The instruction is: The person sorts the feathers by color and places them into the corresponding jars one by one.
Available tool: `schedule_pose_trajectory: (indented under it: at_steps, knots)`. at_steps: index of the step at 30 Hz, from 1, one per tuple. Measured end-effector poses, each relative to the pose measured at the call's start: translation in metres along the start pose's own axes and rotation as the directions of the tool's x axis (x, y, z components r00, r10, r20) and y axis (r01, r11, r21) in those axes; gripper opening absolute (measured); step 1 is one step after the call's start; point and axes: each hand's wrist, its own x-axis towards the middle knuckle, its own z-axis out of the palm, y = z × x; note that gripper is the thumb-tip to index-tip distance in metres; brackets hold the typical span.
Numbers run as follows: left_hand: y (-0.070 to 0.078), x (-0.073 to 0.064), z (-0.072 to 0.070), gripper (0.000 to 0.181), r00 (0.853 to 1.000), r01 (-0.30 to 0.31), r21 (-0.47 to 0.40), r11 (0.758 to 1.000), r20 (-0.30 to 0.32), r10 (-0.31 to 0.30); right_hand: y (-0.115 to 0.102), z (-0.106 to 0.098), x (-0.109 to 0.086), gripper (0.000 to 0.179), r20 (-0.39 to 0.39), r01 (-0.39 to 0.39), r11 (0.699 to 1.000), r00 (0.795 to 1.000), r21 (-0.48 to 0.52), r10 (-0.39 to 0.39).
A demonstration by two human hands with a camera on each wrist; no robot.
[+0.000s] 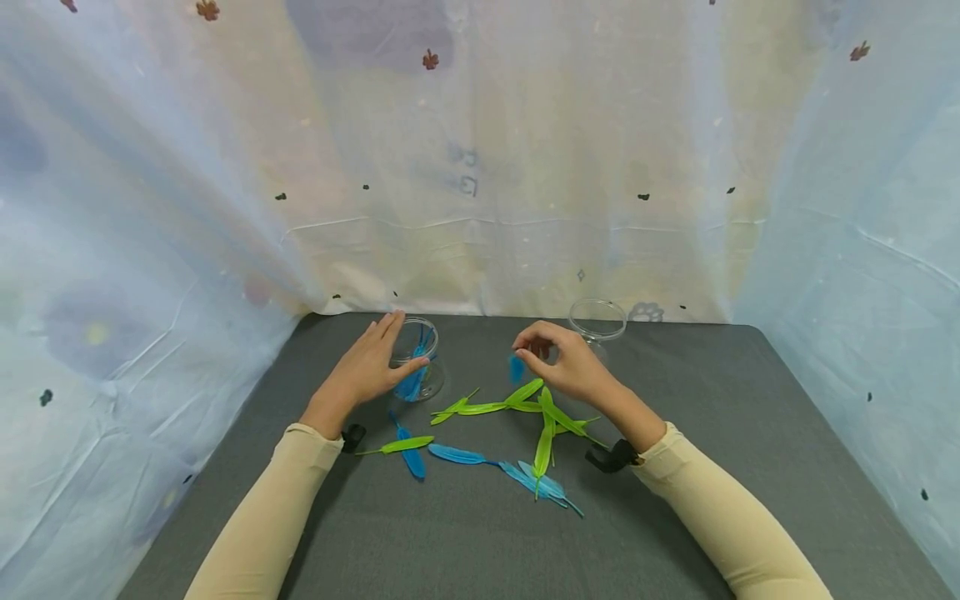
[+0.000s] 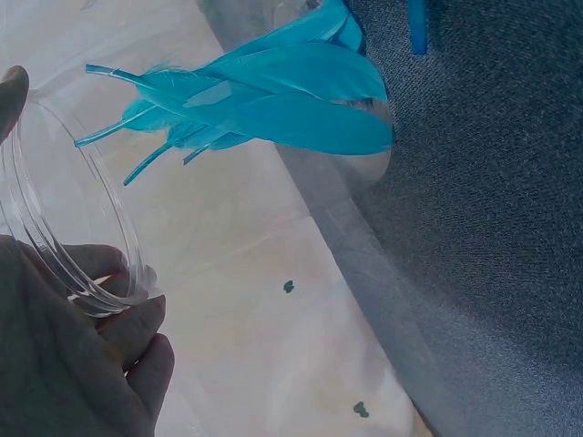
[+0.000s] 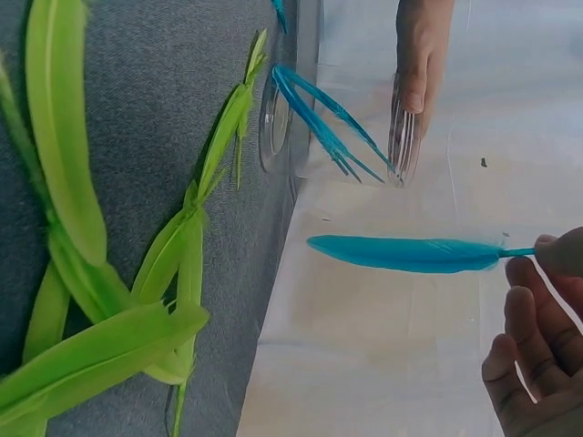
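My left hand [image 1: 367,367] holds a clear jar [image 1: 432,383] by its rim, the thumb on the near side and fingers round the far side. Inside stand several blue feathers [image 2: 291,100], their quills pointing up toward the mouth. To the right, my right hand [image 1: 568,365] pinches one blue feather [image 3: 410,254] by the quill end between thumb and fingertip, its vane hanging down above the table. In the right wrist view the other fingers of this hand are loosely bent. Green feathers [image 1: 546,429] lie just in front of and below the right hand.
Loose blue feathers [image 1: 459,455] lie along the front of the grey table [image 1: 465,542]. A green feather [image 1: 407,445] crosses a blue one near the left wrist. Behind the right hand stands another clear round-rimmed container [image 1: 597,320]. A patterned curtain [image 1: 510,250] borders the table's back.
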Motion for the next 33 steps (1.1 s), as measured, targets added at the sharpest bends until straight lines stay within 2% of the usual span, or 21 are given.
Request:
schedule_pose_trajectory:
  at_steps: [13, 33]
  knots:
    - [-0.002, 0.001, 0.000, 0.113, 1.000, 0.020, -0.015, 1.000, 0.014, -0.020, 0.004, 0.012, 0.019, 0.011, -0.054, -0.004, 0.998, 0.999, 0.059, 0.007]
    - [0.001, 0.001, -0.001, 0.112, 1.000, 0.027, -0.018, 0.999, 0.016, -0.027, -0.007, 0.032, 0.055, 0.009, -0.159, 0.019, 0.986, 0.987, 0.166, 0.008]
